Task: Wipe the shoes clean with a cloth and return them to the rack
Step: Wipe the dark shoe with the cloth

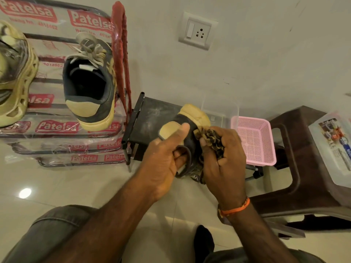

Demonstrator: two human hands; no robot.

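Between both hands, above the floor: dark shoe (187, 128), tan sole. Left hand (163, 158) grips its collar, thumb on heel patch. Right hand (222, 158) pinches patterned cloth (211, 138) against its side. Matching shoe (91, 80) on wrapped rack (57, 128), left; pink basket (254, 141), right.

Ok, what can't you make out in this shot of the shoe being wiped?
Head view only:
- Held shoe: its lower part is hidden behind the left hand and right hand.
- Cloth: mostly bunched inside the right hand.
- Yellow shoe: cut by the left edge.
- Box label: blurred, cut by the right edge.
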